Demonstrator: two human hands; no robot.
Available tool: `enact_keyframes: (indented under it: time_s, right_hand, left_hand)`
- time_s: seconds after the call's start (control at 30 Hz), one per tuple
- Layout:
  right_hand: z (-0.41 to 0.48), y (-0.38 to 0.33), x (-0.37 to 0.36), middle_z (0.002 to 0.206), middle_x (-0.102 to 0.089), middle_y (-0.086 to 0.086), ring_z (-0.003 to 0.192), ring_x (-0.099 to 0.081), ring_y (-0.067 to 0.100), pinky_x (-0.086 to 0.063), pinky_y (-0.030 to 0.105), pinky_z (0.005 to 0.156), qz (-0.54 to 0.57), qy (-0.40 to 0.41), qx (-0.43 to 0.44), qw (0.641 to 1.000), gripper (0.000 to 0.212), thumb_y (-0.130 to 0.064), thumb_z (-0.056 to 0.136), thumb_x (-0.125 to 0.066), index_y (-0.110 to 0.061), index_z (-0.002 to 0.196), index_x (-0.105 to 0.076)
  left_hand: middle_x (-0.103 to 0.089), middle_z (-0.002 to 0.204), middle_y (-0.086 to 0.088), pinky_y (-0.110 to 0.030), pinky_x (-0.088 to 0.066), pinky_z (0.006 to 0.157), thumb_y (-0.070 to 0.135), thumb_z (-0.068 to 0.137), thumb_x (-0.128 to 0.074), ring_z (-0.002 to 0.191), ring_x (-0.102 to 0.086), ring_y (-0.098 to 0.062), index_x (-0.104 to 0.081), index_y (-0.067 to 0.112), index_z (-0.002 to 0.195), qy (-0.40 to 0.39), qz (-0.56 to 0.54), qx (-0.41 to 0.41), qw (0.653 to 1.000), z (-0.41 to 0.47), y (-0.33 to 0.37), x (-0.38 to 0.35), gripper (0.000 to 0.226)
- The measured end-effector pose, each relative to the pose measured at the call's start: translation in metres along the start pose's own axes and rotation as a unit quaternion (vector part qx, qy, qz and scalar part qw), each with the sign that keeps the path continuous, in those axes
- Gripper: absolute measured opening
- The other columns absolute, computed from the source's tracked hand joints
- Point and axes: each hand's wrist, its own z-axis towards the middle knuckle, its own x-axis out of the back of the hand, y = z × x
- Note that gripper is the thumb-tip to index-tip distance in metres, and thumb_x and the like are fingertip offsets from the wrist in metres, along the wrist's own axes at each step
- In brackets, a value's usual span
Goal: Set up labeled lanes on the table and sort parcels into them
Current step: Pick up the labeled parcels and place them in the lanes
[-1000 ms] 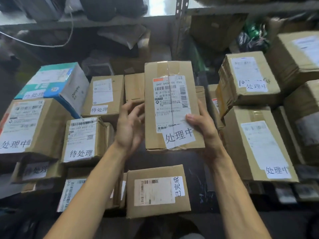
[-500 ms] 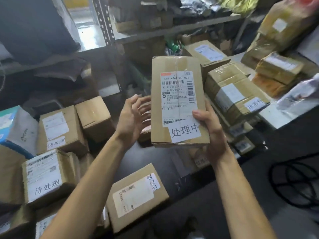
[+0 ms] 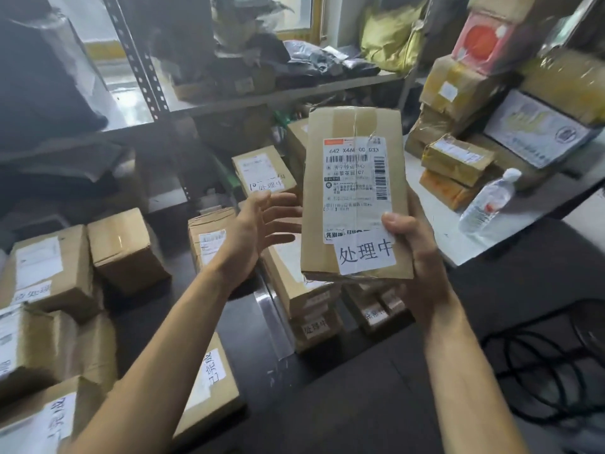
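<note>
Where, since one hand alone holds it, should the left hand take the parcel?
Grip its bare left edge, coming from the left. The parcel is flat and upright; the right hand holds its lower right corner, and the left hand hovers beside that edge.

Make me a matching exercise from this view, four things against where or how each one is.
1 parcel marked 处理中
2 water bottle
3 left hand
4 yellow bag

A on the metal shelf
B open, holding nothing
C on the white table
D gripped by the right hand

Pairs: 1-D, 2-C, 3-B, 4-A
</note>
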Motion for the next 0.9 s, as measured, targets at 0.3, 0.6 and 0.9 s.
enact_keyframes:
  time_s: [0.3,0.6,0.9]
  right_hand:
    - [0.023,0.000,0.036,0.145,-0.055,0.019,0.128,-0.059,0.042,-0.058,0.052,0.091,0.028,-0.039,-0.040,0.998,0.065,-0.020,0.092,-0.052,-0.016,0.155,-0.035]
    - [0.077,0.024,0.019,0.136,-0.064,0.012,0.120,-0.066,0.036,-0.061,0.047,0.088,-0.008,-0.053,-0.039,0.998,0.067,-0.013,0.090,-0.050,-0.018,0.155,-0.034]
    - [0.122,0.050,-0.007,0.137,-0.064,0.015,0.120,-0.066,0.038,-0.060,0.051,0.088,-0.022,-0.068,-0.096,0.993,0.069,-0.020,0.088,-0.056,-0.018,0.155,-0.037]
  left_hand:
    - [-0.074,0.113,-0.011,-0.040,-0.052,0.091,0.039,0.108,-0.023,0.100,-0.070,-0.029,-0.064,0.013,0.119,0.067,0.043,-0.041,0.996,0.000,0.014,0.004,0.050]
    - [-0.074,0.118,-0.010,-0.042,-0.053,0.091,0.048,0.102,-0.031,0.104,-0.071,-0.030,-0.063,0.014,0.124,0.065,0.032,-0.027,0.997,0.044,0.012,0.043,0.051]
    - [-0.071,0.124,0.003,-0.027,-0.058,0.071,0.064,0.083,-0.057,0.092,-0.074,-0.015,-0.046,0.028,0.144,-0.009,0.051,-0.013,0.999,0.088,0.009,0.039,0.072]
